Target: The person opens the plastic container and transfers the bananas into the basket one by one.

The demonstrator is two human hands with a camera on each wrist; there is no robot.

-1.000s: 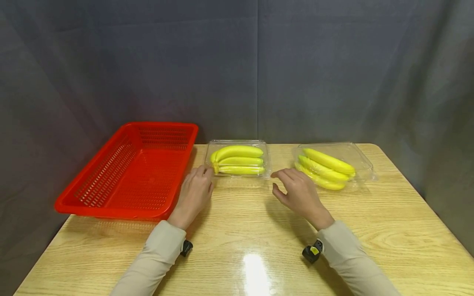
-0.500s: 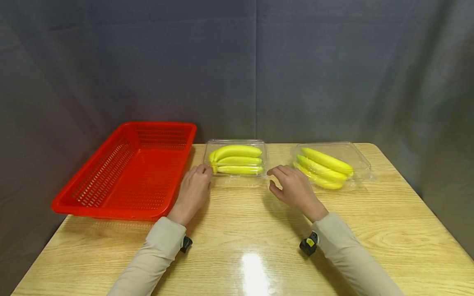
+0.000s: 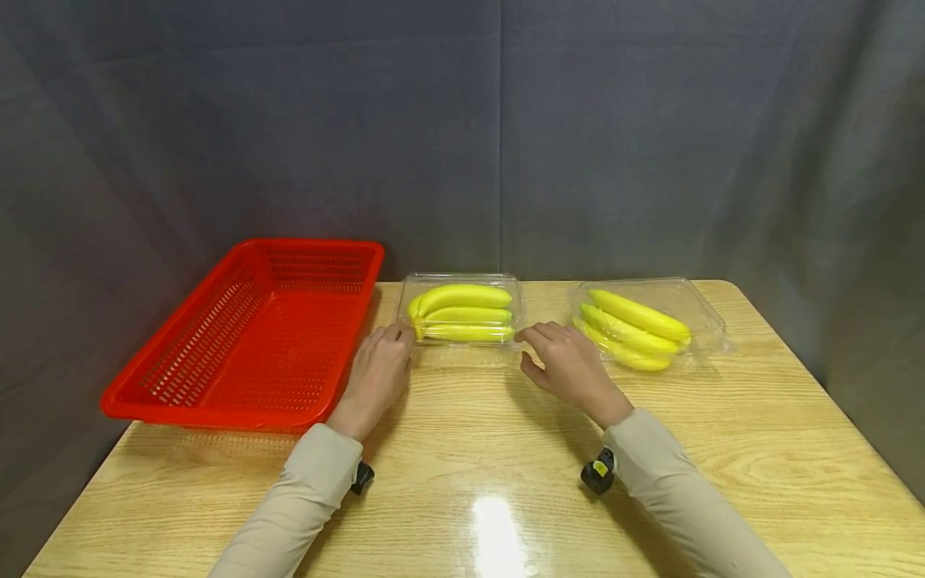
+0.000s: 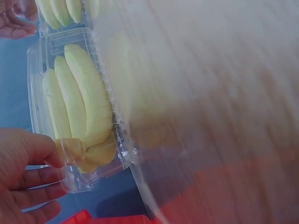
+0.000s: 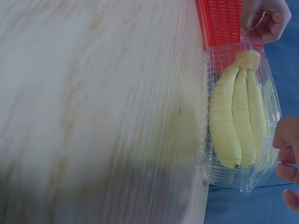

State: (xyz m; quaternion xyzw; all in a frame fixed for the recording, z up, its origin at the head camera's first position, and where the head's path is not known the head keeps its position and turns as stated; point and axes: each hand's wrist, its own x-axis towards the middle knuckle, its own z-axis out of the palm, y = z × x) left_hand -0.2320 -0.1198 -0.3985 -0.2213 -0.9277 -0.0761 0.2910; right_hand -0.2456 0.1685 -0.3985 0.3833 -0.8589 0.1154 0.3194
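A clear plastic clamshell box (image 3: 462, 279) holding a bunch of yellow bananas (image 3: 466, 313) stands at the back middle of the table. My left hand (image 3: 379, 365) pinches its front left corner, thumb and fingers meeting there in the right wrist view. At the box's front right corner is my right hand (image 3: 571, 365), fingertips close to the edge and thumb held apart. In the right wrist view, the right fingers (image 5: 289, 151) stand beside the box's side. Another clear clamshell box (image 3: 697, 301) with a second bunch of bananas (image 3: 636, 329) sits slanted to the right.
A large red plastic basket (image 3: 238, 413) with slotted walls stands at the left, close beside my left hand. The wooden table (image 3: 433, 498) stretches in front of the boxes. A dark grey curtain (image 3: 462, 144) hangs right behind the table's back edge.
My right hand has moved left, its fingertips coming closer to the middle box's right corner. The left hand stays at the left corner, and the boxes have not moved on the table.
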